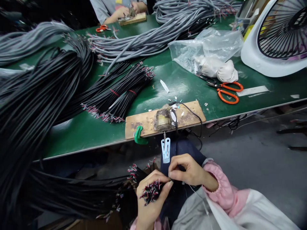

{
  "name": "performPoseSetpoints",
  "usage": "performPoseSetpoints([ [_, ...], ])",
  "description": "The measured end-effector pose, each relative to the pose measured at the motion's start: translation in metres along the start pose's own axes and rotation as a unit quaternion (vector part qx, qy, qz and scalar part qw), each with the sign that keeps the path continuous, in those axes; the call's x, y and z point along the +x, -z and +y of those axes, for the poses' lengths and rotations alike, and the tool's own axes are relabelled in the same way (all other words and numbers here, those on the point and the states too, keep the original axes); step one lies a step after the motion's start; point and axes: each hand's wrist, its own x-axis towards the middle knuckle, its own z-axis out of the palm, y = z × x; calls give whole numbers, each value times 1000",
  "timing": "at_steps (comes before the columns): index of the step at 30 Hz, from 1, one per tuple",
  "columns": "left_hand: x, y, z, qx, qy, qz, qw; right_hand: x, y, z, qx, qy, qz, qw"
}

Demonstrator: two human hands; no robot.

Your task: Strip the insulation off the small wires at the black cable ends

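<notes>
My left hand [151, 195] is wrapped round a bundle of black cables [151, 191], whose stripped red, white and black wire ends poke out above the palm. Close beside it, my right hand [185, 169] pinches with thumb and forefinger near the left fingertips; what lies in that pinch is too small to name. Just above both hands, a light-blue clothes peg [165, 150] hangs on a thin metal rod at the table edge. The rod comes from a crusted, taped lump [163, 119] on a wooden board [141, 124], held by a green clamp [139, 135].
Black cable bundles [35, 95] cover the table's left and hang over its edge; grey cables [134, 44] lie behind. Orange-handled scissors [229, 92], a plastic bag [206, 44] and a white fan [251, 60] are at right. Across the table, another person's hands [124, 12] work at a small board.
</notes>
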Motion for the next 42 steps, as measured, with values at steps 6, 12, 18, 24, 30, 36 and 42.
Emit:
performPoseSetpoints([
  [6, -11, -4, -5, 41, -24, 66, 997, -13, -6, -6, -21, 5, 33, 999],
  [12, -23, -13, -2, 57, -47, 118, 990, -18, -18, 11, 182, -121, 27, 975],
  [18, -34, -24, -9, 32, -35, 160, 986, -22, -37, 23, 338, -178, 43, 923],
  [24, -36, -27, -9, -2, -4, 197, 980, -26, -49, 14, 235, -93, 99, 962],
  [30, -31, -23, -8, -9, 5, 164, 986, -28, -40, 7, 32, 18, 150, 988],
  [36, -25, -17, -9, -3, -23, 91, 996, -26, -22, -1, -72, 45, 154, 984],
  [42, -23, -13, -11, 9, -18, 67, 998, -25, -16, -4, -110, 19, 116, 987],
])
